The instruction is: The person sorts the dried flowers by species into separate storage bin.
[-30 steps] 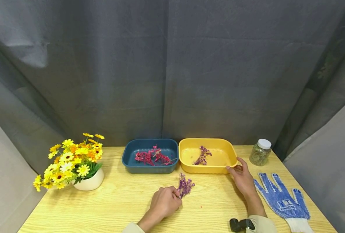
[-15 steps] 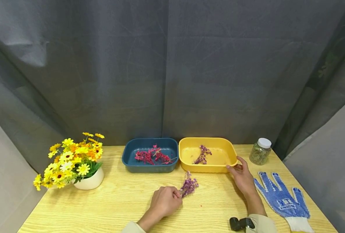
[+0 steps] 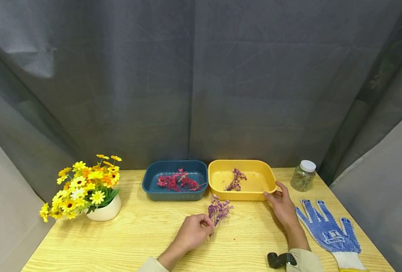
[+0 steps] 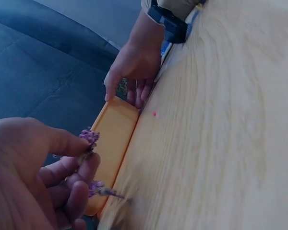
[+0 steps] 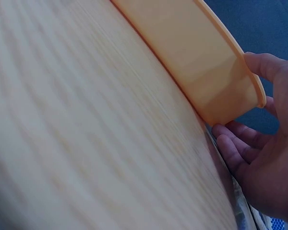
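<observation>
My left hand (image 3: 194,232) pinches the stems of a purple dried flower sprig (image 3: 218,210) between thumb and fingers, over the table in front of the trays. Its purple heads point away from me; in the left wrist view the fingers partly cover the sprig (image 4: 90,136). At the front right corner of a yellow tray (image 3: 217,196), my right hand (image 3: 284,207) holds on, thumb on the rim and the other fingers around the outer side, as the right wrist view shows on the tray wall (image 5: 206,62). Inside that tray lies another purple sprig (image 3: 235,180).
Left of the yellow tray, a dark blue tray (image 3: 175,196) contains red dried flowers (image 3: 178,182). A white pot (image 3: 105,209) of yellow artificial flowers (image 3: 82,189) stands at left. On the right are a white-lidded jar (image 3: 302,177) and a blue dotted glove (image 3: 333,234).
My left hand has lifted slightly with the purple sprig, whose heads have shifted a little farther forward and right. My right hand keeps its place at the tray corner.
</observation>
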{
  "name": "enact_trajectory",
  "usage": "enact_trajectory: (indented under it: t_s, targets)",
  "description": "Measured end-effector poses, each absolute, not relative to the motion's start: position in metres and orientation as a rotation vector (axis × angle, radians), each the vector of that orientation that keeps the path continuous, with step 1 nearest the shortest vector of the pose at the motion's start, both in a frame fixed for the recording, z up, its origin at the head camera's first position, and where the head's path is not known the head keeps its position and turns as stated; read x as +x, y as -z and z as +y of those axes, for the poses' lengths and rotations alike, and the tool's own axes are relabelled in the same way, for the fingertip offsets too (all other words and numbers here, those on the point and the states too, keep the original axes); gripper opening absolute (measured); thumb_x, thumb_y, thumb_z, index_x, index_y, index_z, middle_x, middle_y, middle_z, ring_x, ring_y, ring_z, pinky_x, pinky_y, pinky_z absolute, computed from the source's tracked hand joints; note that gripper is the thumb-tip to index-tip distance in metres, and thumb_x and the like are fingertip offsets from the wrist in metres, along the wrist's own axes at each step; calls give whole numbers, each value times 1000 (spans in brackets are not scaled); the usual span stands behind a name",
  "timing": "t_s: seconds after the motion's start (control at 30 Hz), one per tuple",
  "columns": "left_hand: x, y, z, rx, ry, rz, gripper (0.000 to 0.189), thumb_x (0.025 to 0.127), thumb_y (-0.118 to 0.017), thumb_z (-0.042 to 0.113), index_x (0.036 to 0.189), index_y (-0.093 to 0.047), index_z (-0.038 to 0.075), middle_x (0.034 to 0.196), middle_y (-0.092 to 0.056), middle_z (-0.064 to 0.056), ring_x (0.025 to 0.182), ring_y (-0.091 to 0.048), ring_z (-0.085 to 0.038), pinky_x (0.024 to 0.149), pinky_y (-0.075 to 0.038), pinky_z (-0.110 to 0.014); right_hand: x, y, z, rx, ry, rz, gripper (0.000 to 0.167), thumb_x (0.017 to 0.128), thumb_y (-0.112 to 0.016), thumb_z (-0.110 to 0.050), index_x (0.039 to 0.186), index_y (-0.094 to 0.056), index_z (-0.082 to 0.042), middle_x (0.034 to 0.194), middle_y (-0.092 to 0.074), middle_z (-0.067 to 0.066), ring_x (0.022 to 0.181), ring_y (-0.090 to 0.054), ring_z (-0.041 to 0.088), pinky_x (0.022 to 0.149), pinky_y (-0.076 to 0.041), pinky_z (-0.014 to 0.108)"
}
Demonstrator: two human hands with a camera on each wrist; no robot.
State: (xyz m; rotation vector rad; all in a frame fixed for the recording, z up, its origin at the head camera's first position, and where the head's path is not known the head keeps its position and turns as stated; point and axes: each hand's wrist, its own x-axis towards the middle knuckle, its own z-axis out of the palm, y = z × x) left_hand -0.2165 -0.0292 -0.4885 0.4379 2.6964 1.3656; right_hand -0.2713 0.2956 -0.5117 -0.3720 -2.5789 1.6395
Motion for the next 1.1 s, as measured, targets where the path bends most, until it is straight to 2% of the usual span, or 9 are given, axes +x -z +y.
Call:
enact_trajectory:
  t_s: [0.13,0.3,0.43,0.6,0.73,0.93,1.1]
  targets:
    - [-218,489,-30,391,-1453,2579,7,83,-71,23,84,-67,18,78,-67,8,61,-54,-6,54,-42,-23,-271,512,295,-370,-1636,-2581,90,89,-54,-62,156,-5,-28,149,-35,19,136,-41,37,108,-35,54]
    - [-219,494,-31,337,-1532,2459,20,81,-72,20,99,-68,12,80,-70,3,66,-57,-10,56,-43,-26,-270,512,295,-376,-1628,-2584,90,89,-54,-63,156,-5,-28,150,-36,19,137,-41,37,108,-34,54]
    - [-220,497,-30,320,-1546,2432,24,82,-70,18,105,-71,9,79,-67,4,63,-53,-9,56,-42,-23,-270,511,295,-376,-1625,-2586,89,90,-54,-62,157,-5,-27,150,-35,19,137,-41,37,109,-33,54]
    - [-218,496,-29,326,-1475,2498,18,83,-67,18,97,-74,10,81,-66,4,69,-55,-9,61,-44,-25,-271,510,294,-382,-1634,-2580,88,91,-54,-60,156,-5,-28,150,-35,20,137,-41,37,110,-33,54]
    - [-217,494,-29,323,-1428,2537,13,83,-66,18,92,-72,11,77,-65,3,64,-53,-10,58,-42,-27,-270,510,295,-387,-1642,-2583,89,90,-54,-61,156,-5,-28,150,-35,20,137,-41,38,110,-32,55]
    - [-217,494,-30,341,-1389,2602,5,81,-69,20,83,-68,16,72,-64,6,62,-54,-8,57,-42,-25,-270,507,294,-389,-1649,-2584,87,92,-54,-58,156,-4,-28,151,-34,19,137,-40,38,110,-31,56]
    - [-217,494,-31,344,-1425,2558,5,79,-73,20,79,-68,18,71,-66,7,62,-58,-7,57,-45,-24,-269,507,294,-391,-1647,-2588,89,91,-54,-60,156,-4,-28,150,-34,19,137,-41,38,109,-32,56]
